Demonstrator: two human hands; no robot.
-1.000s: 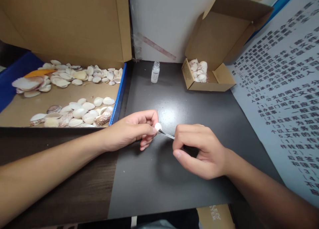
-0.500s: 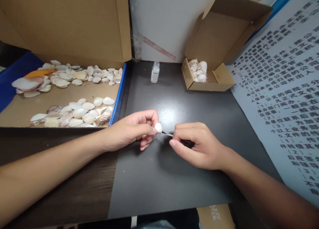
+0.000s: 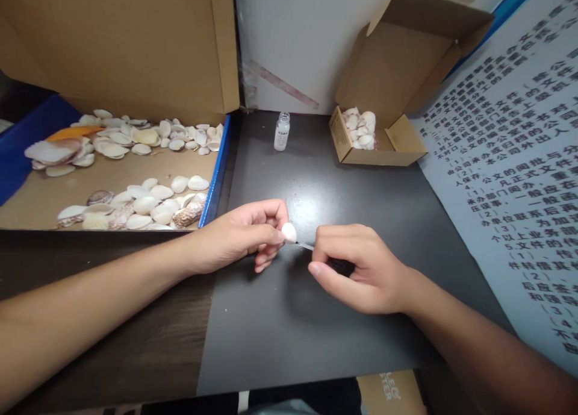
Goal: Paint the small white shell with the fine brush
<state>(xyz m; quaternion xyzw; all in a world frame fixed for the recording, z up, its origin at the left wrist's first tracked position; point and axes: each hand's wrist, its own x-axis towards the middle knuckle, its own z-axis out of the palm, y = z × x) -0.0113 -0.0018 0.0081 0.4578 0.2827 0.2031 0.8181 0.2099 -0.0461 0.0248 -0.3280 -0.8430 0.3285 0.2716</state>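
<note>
Between the thumb and forefinger of my left hand [image 3: 246, 234] is a small white seashell [image 3: 289, 232], held above the dark mat. My right hand [image 3: 361, 264] is closed around a small brush [image 3: 304, 246] with a thin, clear stem. Its dark tip meets the lower right edge of the shell; the handle is mostly hidden under my fingers. Beyond my hands, a small clear bottle [image 3: 281, 133] with a printed label and whitish contents stands upright, uncapped.
To the left, an open blue-sided box [image 3: 215, 174] holds many loose shells [image 3: 145, 205] in two groups. A small cardboard box [image 3: 383, 156] with white shells [image 3: 360, 127] stands at the back right. Beside the dark mat [image 3: 262, 343], a printed sheet [image 3: 510, 180] leans along the right.
The shell has turned slightly in my left fingers, and the brush tip now sits lower at its edge, with less of the dark tip showing. My right hand has shifted slightly.
</note>
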